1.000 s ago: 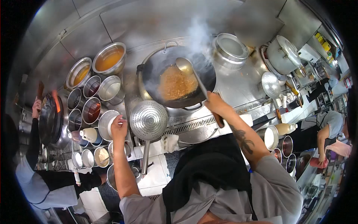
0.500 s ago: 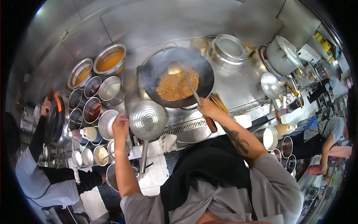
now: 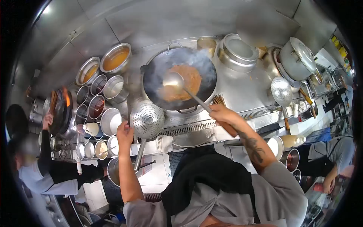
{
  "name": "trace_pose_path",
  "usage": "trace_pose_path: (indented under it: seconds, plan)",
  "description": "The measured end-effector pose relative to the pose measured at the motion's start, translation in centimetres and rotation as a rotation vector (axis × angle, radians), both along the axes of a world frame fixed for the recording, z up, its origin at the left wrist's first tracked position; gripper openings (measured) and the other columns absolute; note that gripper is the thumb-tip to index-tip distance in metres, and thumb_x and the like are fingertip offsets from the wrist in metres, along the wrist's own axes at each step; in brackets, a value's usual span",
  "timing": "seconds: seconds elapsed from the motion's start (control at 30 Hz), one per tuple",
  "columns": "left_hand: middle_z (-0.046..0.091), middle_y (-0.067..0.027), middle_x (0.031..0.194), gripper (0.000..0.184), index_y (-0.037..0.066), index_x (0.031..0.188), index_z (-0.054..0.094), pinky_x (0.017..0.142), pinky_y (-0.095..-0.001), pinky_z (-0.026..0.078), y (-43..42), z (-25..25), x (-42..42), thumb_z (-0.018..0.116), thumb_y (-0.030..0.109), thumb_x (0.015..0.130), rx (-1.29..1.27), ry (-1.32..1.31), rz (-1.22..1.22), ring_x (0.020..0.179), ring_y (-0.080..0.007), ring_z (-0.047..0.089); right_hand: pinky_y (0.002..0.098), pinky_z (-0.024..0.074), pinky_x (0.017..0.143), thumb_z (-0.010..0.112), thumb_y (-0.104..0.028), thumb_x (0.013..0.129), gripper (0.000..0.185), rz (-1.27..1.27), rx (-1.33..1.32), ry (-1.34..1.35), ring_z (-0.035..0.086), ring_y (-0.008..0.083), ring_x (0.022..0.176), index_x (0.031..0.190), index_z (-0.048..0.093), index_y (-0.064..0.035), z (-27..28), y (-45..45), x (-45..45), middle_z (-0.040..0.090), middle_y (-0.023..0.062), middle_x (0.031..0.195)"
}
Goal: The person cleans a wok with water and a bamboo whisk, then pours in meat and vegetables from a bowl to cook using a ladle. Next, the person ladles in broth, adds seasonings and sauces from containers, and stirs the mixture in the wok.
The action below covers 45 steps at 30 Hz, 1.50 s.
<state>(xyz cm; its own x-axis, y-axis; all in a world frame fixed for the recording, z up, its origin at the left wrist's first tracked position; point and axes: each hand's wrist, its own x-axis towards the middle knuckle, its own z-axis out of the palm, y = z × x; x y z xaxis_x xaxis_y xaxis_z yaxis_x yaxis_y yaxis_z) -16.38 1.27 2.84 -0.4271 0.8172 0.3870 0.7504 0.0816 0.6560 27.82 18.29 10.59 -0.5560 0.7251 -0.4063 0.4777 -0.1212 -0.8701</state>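
My right hand is wrapped round the wooden-ended handle of a ladle. The bowl of the ladle rests among browned, saucy food in a smoking black wok. Left of the wok, my left hand hovers with its fingers curled in; anything inside them is hidden. It is between a perforated strainer and a pale-lined metal pot. The strainer lies at the counter's front, its handle pointing toward me.
Metal pots of sauce and two bowls of amber liquid stand on the left. A bamboo brush lies by the wok. Behind it is a lidded pot. A co-worker stands at left, another at right.
The ladle bowl has moved down and left in the wok, and my right hand has shifted right and down. My left hand is slightly lower. Smoke has spread right.
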Motion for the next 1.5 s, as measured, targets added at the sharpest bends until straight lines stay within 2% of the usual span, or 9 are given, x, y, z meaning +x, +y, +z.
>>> trace_pose_path:
  seconds: [0.2,0.37,0.47,0.63,0.87,1.07,1.23,1.33,1.5]
  plan:
    - [0.060,-0.0103,0.088,0.036,-0.001,0.109,0.062,0.056,-0.0271,0.048,0.8,3.3,5.8,0.066,0.003,0.073,-0.097,-0.014,0.061,0.074,-0.0165,0.057,0.0448,0.0520,0.061,0.053,-0.014,0.087,0.029,-0.017,0.391,-0.379,0.066,0.0356,0.068,0.105,0.049,0.0074,-3.1,2.6,-3.9,0.063,0.0256,0.082]
    - [0.057,-0.0079,0.086,0.038,-0.001,0.111,0.060,0.054,-0.0261,0.045,-0.3,4.0,7.7,0.065,-0.001,0.074,-0.136,0.007,0.104,0.067,-0.0135,0.055,0.0241,0.0441,0.041,0.058,-0.012,0.085,0.015,0.052,-0.338,0.360,0.050,0.0089,0.047,0.092,0.055,0.0007,-2.6,2.4,0.9,0.050,-0.0005,0.064]
    - [0.058,-0.0068,0.078,0.036,-0.003,0.110,0.060,0.056,-0.0244,0.045,-3.5,3.7,7.4,0.063,0.000,0.075,-0.127,-0.174,0.198,0.063,-0.0113,0.055,0.0279,0.0439,0.037,0.054,-0.008,0.083,0.022,0.070,-0.198,0.134,0.052,0.0117,0.044,0.103,0.057,0.0012,-2.2,4.0,6.0,0.050,0.0015,0.062]
    - [0.062,-0.0066,0.075,0.034,-0.003,0.110,0.061,0.058,-0.0248,0.047,-1.5,4.3,8.0,0.061,0.002,0.076,-0.251,-0.049,0.206,0.064,-0.0109,0.057,0.0438,0.0527,0.066,0.055,-0.013,0.083,0.036,-0.004,0.538,-0.370,0.064,0.0386,0.073,0.112,0.049,0.0065,-7.0,3.8,0.5,0.062,0.0305,0.082]
    - [0.064,-0.0108,0.080,0.031,-0.002,0.104,0.064,0.063,-0.0292,0.049,-0.5,2.9,0.3,0.063,0.006,0.074,-0.075,-0.105,0.180,0.068,-0.0173,0.062,0.0424,0.0527,0.073,0.051,-0.012,0.081,0.039,0.191,0.056,-0.159,0.065,0.0377,0.084,0.115,0.052,0.0078,1.8,0.8,4.1,0.063,0.0273,0.093]
    - [0.066,-0.0166,0.084,0.031,-0.002,0.100,0.064,0.072,-0.0366,0.051,-0.5,-0.6,-11.7,0.063,0.012,0.072,-0.165,0.165,0.223,0.078,-0.0300,0.065,0.0434,0.0539,0.071,0.048,-0.012,0.084,0.052,0.039,0.522,-0.649,0.066,0.0380,0.084,0.131,0.039,0.0084,-2.6,-0.4,-4.1,0.063,0.0283,0.098]
    - [0.065,-0.0203,0.087,0.032,-0.003,0.099,0.064,0.074,-0.0392,0.050,1.2,-4.0,-17.5,0.061,0.012,0.071,-0.234,0.132,0.147,0.080,-0.0339,0.064,0.0471,0.0466,0.087,0.050,-0.012,0.082,0.049,0.145,0.370,-0.551,0.060,0.0411,0.098,0.129,0.044,-0.0006,2.5,-4.1,-3.4,0.062,0.0289,0.101]
    - [0.066,-0.0214,0.089,0.035,-0.003,0.100,0.064,0.078,-0.0424,0.050,2.2,-5.7,-19.3,0.063,0.015,0.070,-0.389,0.253,0.090,0.085,-0.0358,0.064,0.0459,0.0525,0.071,0.047,-0.010,0.083,0.042,0.078,0.259,-0.587,0.065,0.0377,0.083,0.122,0.046,0.0053,5.0,-4.2,-3.1,0.064,0.0274,0.091]
    - [0.063,-0.0259,0.105,0.054,-0.006,0.103,0.063,0.091,-0.0417,0.047,4.3,-8.9,-20.9,0.073,0.032,0.065,-0.749,0.364,-0.022,0.104,-0.0381,0.059,0.0457,0.0531,0.066,0.043,-0.007,0.087,0.039,0.006,0.697,-0.738,0.066,0.0368,0.078,0.119,0.042,0.0143,-1.8,-4.8,-8.2,0.065,0.0241,0.087]
